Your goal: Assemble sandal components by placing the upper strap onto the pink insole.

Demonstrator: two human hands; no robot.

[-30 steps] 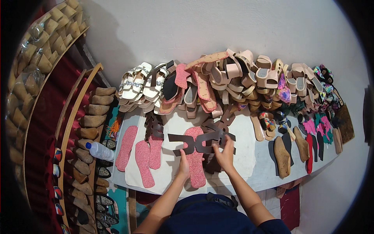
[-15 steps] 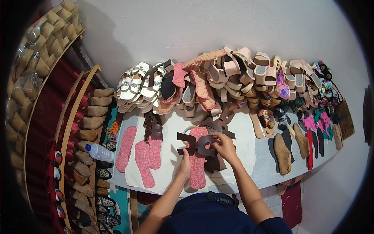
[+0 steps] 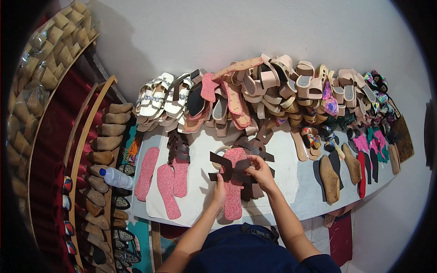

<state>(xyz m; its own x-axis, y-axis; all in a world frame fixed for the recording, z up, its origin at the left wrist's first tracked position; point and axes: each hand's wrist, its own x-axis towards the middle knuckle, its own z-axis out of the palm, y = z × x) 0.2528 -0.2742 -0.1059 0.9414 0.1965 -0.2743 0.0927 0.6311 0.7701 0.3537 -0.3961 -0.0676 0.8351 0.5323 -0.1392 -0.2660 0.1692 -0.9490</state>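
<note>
A dark brown, H-shaped sandal upper (image 3: 233, 170) is stretched between my two hands, over a pink speckled insole (image 3: 233, 207). My left hand (image 3: 219, 191) is closed on the upper's lower left part, thumb pointing up. My right hand (image 3: 260, 174) pinches its right side between thumb and fingers. The insole runs lengthwise beneath the upper; whether my left fingers also hold it is hidden. Left of my hands lie more pink insoles (image 3: 169, 193), and one of them has dark brown straps (image 3: 178, 149) at its top end. Other dark brown uppers (image 3: 261, 141) lie behind my right hand.
Finished sandals (image 3: 268, 88) are heaped along the back of the table (image 3: 282, 200). At right lie wooden shoe lasts (image 3: 329, 179) and dark sole pieces. A plastic bottle (image 3: 117, 178) and a rack of lasts (image 3: 109, 144) stand at left.
The upper has tilted and bent, its left straps now slanting and its right side folded closer in. My right hand has shifted slightly; the insole sits slightly further right.
</note>
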